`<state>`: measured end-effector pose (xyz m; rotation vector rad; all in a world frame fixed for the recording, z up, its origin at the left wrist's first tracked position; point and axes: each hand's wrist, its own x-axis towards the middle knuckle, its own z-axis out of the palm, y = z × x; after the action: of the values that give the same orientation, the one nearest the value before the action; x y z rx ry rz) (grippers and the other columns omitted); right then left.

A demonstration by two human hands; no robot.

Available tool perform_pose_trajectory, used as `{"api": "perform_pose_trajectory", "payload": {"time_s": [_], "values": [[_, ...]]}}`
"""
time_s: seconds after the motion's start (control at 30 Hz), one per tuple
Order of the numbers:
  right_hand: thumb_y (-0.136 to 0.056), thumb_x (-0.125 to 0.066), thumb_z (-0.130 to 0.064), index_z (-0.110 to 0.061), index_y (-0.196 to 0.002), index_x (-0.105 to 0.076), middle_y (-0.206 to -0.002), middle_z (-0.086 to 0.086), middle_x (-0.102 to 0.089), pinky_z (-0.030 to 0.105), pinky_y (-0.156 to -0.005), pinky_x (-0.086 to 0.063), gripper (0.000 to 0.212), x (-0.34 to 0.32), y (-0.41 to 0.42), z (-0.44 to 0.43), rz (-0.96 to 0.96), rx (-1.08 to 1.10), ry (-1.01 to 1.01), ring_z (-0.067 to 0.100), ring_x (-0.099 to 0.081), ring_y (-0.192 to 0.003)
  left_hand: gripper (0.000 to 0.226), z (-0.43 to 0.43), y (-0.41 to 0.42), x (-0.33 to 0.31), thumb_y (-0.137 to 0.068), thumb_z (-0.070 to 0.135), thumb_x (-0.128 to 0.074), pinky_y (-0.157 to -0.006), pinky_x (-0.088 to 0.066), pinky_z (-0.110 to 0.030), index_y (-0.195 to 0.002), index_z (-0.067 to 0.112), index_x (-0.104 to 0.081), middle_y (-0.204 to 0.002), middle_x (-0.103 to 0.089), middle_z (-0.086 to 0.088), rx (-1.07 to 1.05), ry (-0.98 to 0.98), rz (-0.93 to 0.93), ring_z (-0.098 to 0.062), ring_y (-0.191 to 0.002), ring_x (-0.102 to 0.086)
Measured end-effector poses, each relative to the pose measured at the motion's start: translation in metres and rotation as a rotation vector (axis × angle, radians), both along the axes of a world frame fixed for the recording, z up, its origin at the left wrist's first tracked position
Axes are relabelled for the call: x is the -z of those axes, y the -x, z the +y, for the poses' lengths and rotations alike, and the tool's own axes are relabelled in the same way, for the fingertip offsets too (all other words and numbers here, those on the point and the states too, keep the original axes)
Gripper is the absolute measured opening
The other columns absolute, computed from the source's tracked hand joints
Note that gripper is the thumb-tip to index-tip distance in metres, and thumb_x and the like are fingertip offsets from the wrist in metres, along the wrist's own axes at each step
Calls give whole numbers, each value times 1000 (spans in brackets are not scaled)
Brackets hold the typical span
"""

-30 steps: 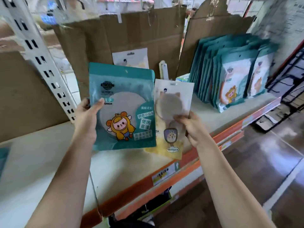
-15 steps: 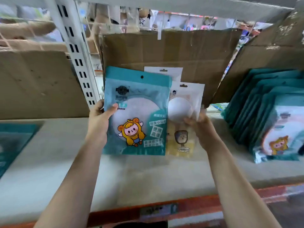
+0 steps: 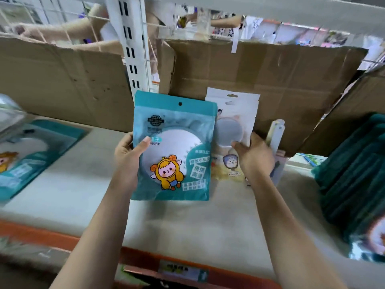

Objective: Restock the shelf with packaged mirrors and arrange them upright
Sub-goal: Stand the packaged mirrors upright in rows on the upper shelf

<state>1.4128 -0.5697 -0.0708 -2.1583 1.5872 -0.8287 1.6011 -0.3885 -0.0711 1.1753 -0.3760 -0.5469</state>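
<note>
shelf edge: the orange front rail (image 3: 62,240) is running across the bottom, with the pale shelf board (image 3: 83,184) lying behind it.
left hand: the left hand (image 3: 127,155) is gripping the teal mirror packet (image 3: 173,147) by its left edge, thumb across the front, holding it just above the board.
teal packet axis: its long axis is standing vertical, hang hole up, printed face turned to the camera.
right hand: the right hand (image 3: 254,157) is holding the white mirror packet (image 3: 231,130), thumb on its front; the other fingers are hidden, so this is probably a pinch.
white packet axis: it is standing upright, hang tab up, just in front of another white packet (image 3: 245,95) leaning on the cardboard backing (image 3: 260,80).
done: a row of teal packets (image 3: 354,163) is standing at the right.
left to do: both held packets are waiting to be set down, and a flat teal packet (image 3: 31,157) is lying at the left.
</note>
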Motion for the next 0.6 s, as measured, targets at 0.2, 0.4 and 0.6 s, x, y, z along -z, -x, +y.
{"api": "perform_pose_trajectory", "payload": {"time_s": [0.2,0.4,0.6], "values": [[-88,-59,-43,-13,-100,-52,-92,10,-64,36,-67,-44,33,5,-8,7,7,-29,-58,32,-59,-86,13,10,-5,2,-88,5,-59,-57,-56,-23,-94,16,-62,-82,-74,8,-9,-8,22,-11,-74,-70],[-86,-63,-34,-12,-120,-45,-119,13,-56,45,-77,-52,45,-1,-17,19,22,12,-31,35,-57,-101,13,13,-17,1,-88,7,-59,-61,-58,-27,-95,17,-63,-87,-74,6,10,-2,34,-15,-79,-70],[-88,-60,-37,-14,-124,-44,-136,12,-44,40,-83,-47,45,2,-16,35,20,68,-54,33,-54,-108,13,20,-12,5,-90,4,-56,-58,-55,-22,-94,15,-62,-83,-74,6,58,0,36,-11,-75,-70]]}}
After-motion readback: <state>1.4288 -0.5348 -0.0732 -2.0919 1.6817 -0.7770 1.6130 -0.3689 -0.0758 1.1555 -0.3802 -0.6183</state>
